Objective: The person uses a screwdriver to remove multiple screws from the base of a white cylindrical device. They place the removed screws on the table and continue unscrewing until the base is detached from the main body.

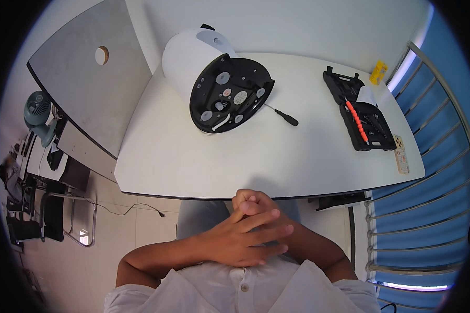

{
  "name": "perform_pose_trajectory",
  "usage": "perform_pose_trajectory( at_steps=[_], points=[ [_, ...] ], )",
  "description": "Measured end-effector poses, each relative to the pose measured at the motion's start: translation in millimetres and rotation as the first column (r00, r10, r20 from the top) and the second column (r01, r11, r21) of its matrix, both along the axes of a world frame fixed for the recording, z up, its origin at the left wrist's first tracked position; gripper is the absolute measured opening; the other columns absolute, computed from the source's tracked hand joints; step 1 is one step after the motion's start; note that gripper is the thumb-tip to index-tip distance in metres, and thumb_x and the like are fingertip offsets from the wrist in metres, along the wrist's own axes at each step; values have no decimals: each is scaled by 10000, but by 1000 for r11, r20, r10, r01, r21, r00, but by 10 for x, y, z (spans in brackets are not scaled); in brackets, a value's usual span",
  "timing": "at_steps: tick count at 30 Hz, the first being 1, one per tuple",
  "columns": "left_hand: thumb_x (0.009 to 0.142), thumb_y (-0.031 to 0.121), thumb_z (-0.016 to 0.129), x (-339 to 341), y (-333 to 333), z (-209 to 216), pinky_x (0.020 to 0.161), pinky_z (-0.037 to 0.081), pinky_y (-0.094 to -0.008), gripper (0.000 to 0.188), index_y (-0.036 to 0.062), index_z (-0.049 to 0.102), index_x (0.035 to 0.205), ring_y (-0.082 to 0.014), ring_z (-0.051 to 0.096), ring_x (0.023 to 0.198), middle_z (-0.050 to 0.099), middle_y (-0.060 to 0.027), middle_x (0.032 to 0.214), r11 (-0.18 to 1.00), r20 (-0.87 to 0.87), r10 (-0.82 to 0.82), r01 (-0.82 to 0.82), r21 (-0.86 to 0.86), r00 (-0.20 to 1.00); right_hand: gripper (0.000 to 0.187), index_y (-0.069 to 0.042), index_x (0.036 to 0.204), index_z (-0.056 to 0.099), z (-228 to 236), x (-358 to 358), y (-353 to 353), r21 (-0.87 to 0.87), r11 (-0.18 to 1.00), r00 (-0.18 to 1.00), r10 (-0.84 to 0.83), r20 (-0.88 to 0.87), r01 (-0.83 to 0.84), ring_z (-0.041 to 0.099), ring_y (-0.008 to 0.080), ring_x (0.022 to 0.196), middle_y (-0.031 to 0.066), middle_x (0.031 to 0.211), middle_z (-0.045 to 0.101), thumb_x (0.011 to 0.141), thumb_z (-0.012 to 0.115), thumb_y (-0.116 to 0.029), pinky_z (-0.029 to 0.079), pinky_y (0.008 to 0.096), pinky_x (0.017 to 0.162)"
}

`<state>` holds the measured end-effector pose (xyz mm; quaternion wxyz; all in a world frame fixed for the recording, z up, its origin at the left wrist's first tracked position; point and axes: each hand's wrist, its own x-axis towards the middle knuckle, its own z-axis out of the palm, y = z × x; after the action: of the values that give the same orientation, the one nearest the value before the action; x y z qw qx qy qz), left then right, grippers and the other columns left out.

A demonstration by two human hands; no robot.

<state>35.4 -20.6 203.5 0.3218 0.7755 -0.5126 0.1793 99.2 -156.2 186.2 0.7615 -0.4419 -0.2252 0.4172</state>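
In front of my body, below the table's front edge, my two hands touch and overlap. My left hand (243, 241) has its fingers stretched out and spread, pointing right, and holds no object. My right hand (257, 202) lies partly behind it, its fingers curled in close to the left thumb; no tool shows in it. On the table lies a white rounded appliance (180, 60) on its side, its black base (232, 78) with pale round feet turned toward me. A black-handled screwdriver (286, 118) rests beside the base, its tip hidden there.
At the right of the white table (193, 164) sits an opened black tool case (368, 125) with an orange flexible shaft (356, 121). A patterned flat item (401, 154) and a yellow item (378, 72) lie nearby. Metal railing (438, 141) borders the right; a grey panel (83, 62) the left.
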Motion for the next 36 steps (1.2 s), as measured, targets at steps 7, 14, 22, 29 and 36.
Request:
perform_pose_trajectory(
  at_steps=[7, 14, 22, 29, 36],
  points=[
    [892, 412, 535, 71, -50, -51, 807, 323, -559, 320, 252, 666, 1136, -320, 321, 1351, 443, -49, 1430, 1000, 112, -7, 8, -14, 994, 415, -112, 668, 393, -91, 43, 66, 89, 994, 993, 77, -87, -69, 341, 90, 590, -25, 616, 393, 920, 517, -418, 296, 274, 523],
    [858, 415, 571, 338, 189, 274, 1030, 206, -639, 345, 236, 656, 1141, -327, 345, 1359, 436, -72, 1440, 990, 213, 131, -139, 23, 968, 304, -67, 1034, 548, 243, 684, -148, 113, 992, 868, -5, 497, -59, 523, 101, 817, -14, 881, 538, 921, 597, -345, 454, 273, 737],
    [904, 428, 514, 1868, 1146, 1451, 1121, 201, -501, 475, 123, 596, 1259, -381, 262, 1391, 462, -104, 1423, 792, 253, 604, -606, -81, 756, 383, -96, 1102, 593, 452, 2153, -594, -491, 190, 381, 422, 823, 850, 598, 286, 988, 108, 1049, 612, 829, 665, -355, 483, 403, 840],
    [920, 570, 402, 2518, 1282, 1351, 1108, 100, -611, 525, 162, 653, 1134, -322, 259, 1405, 480, -58, 1409, 718, -62, 691, -675, 171, 720, 249, -87, 974, 591, 339, 2177, -524, -586, 219, 447, 461, 767, 780, 605, 280, 967, 92, 1002, 628, 801, 682, -242, 479, 392, 817],
    [895, 578, 419, 2747, 755, 1441, 1084, 167, -608, 546, 121, 673, 1052, -279, 440, 1244, 598, -106, 1173, 520, -74, 852, -819, 243, 519, 162, -60, 910, 614, 478, 2223, -827, -473, 268, 434, 195, 880, 839, 609, 309, 846, 115, 854, 635, 808, 625, -185, 475, 405, 731]
  ],
)
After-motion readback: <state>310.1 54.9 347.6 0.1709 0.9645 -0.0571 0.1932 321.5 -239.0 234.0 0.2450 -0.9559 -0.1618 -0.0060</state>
